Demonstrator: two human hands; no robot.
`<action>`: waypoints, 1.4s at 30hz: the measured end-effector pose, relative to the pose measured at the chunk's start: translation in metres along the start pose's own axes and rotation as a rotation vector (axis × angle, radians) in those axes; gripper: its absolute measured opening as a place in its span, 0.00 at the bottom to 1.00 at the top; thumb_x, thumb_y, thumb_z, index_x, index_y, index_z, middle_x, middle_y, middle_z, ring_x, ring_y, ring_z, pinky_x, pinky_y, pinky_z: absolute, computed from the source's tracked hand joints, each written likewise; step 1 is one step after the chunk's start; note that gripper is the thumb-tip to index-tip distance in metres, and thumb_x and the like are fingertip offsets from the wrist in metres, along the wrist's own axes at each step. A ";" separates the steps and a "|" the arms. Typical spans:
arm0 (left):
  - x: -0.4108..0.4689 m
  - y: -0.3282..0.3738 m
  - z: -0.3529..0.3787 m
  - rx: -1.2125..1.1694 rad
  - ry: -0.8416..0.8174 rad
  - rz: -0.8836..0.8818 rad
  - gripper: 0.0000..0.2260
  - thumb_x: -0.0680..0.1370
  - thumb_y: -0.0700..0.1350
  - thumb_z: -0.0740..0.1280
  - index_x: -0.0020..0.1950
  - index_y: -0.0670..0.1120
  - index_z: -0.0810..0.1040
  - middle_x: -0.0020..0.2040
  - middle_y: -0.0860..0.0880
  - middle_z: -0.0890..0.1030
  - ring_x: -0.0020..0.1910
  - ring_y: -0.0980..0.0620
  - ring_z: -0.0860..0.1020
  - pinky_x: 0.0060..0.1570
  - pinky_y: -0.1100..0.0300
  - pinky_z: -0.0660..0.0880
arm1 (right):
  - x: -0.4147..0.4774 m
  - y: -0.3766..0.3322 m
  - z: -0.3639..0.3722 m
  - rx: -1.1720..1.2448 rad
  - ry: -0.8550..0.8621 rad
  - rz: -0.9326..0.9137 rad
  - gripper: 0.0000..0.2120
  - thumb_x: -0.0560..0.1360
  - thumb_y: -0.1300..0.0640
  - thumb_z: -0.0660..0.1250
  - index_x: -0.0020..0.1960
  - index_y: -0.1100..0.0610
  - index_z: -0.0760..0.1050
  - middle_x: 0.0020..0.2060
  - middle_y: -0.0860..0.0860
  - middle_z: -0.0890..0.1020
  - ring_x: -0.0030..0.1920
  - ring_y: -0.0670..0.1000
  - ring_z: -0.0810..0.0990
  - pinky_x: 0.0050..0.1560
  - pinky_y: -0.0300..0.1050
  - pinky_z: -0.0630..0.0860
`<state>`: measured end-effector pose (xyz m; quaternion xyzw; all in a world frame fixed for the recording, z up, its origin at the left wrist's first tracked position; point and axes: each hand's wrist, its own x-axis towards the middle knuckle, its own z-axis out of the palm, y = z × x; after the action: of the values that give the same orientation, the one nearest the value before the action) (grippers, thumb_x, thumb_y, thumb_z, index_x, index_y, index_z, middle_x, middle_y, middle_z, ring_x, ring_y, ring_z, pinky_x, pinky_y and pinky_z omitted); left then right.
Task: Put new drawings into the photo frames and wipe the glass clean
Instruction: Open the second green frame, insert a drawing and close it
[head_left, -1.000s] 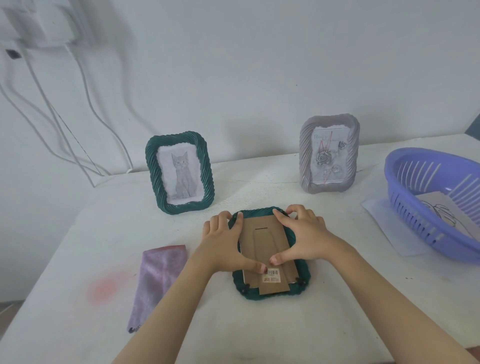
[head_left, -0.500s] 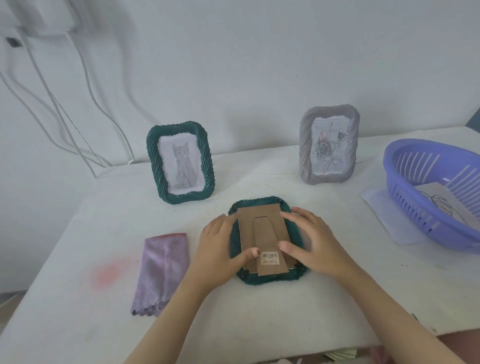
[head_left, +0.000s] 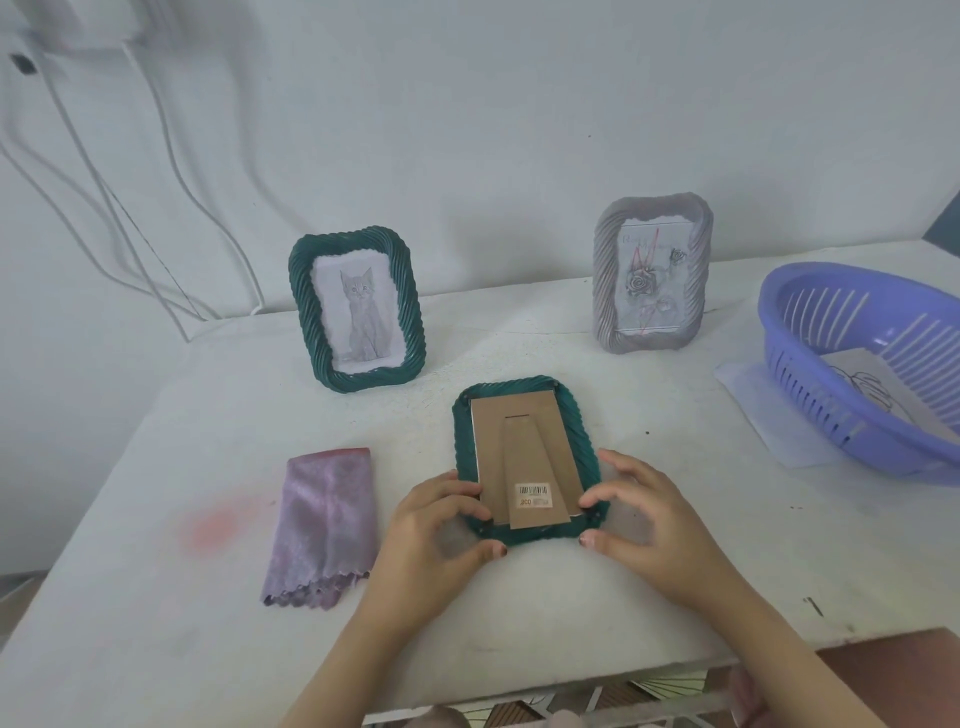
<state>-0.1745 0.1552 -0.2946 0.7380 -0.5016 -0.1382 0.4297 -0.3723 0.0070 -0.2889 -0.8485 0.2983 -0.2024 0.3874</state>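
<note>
- Green frame (head_left: 511, 385) lies face down mid-table, cardboard back (head_left: 524, 447) upward.
- Left hand (head_left: 436, 525) and right hand (head_left: 649, 512) each pinch a lower corner with curled fingers.
- Lifting by the corners could spill the back and glass if the clips are unfastened.

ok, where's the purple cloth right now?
In the head view the purple cloth lies flat on the white table, left of the face-down green frame and the left hand, in front of the standing cat frame.
</note>
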 end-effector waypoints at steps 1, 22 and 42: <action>0.000 0.000 0.000 0.004 -0.003 0.002 0.12 0.62 0.60 0.71 0.41 0.58 0.80 0.54 0.63 0.77 0.61 0.67 0.67 0.59 0.77 0.59 | 0.000 0.000 -0.001 -0.007 -0.010 0.001 0.15 0.62 0.43 0.70 0.48 0.36 0.73 0.62 0.28 0.60 0.63 0.26 0.57 0.64 0.37 0.56; -0.002 0.007 0.001 0.079 -0.084 0.018 0.05 0.65 0.59 0.64 0.37 0.62 0.78 0.56 0.63 0.70 0.60 0.66 0.65 0.58 0.67 0.60 | 0.000 -0.007 -0.004 -0.063 -0.086 -0.006 0.06 0.66 0.42 0.66 0.43 0.35 0.74 0.67 0.41 0.64 0.69 0.41 0.57 0.66 0.42 0.53; 0.025 0.011 0.007 0.208 -0.123 -0.182 0.42 0.66 0.60 0.72 0.74 0.53 0.55 0.76 0.51 0.48 0.74 0.54 0.44 0.73 0.52 0.49 | 0.036 -0.027 0.005 -0.101 0.085 0.185 0.18 0.74 0.50 0.65 0.64 0.48 0.72 0.72 0.49 0.63 0.72 0.49 0.57 0.72 0.47 0.53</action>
<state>-0.1747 0.1289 -0.2848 0.8111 -0.4697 -0.1686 0.3052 -0.3328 -0.0001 -0.2668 -0.8263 0.4015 -0.1864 0.3483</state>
